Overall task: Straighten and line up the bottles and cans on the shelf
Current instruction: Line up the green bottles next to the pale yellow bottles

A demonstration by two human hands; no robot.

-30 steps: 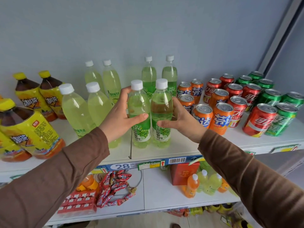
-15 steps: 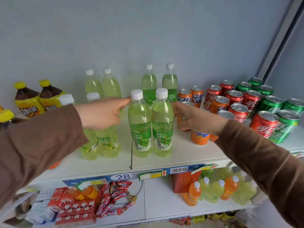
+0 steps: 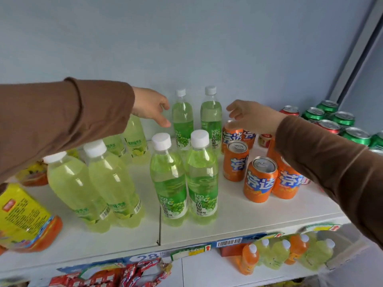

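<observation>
Two green grape-drink bottles [image 3: 183,179] stand side by side at the front of the white shelf [image 3: 238,222]. Behind them stand two more green bottles [image 3: 195,119] against the back wall. My left hand [image 3: 150,107] hovers just left of the back pair, fingers apart, holding nothing. My right hand [image 3: 251,116] hovers just right of that pair, above the rear orange cans [image 3: 232,134], also holding nothing. Neither hand touches a bottle. Pale yellow-green bottles [image 3: 93,187] stand to the left, partly under my left sleeve. Orange cans [image 3: 260,179] stand to the right.
Yellow iced-tea bottles [image 3: 22,216] crowd the far left. Red cans [image 3: 329,126] and green cans [image 3: 342,119] fill the right end behind my right arm. A lower shelf holds small orange and green bottles [image 3: 286,253] and red snack packs [image 3: 116,275].
Both hands have let go of the front green pair and reached back, up to either side of the rear green pair. The view has moved closer to the shelf.
</observation>
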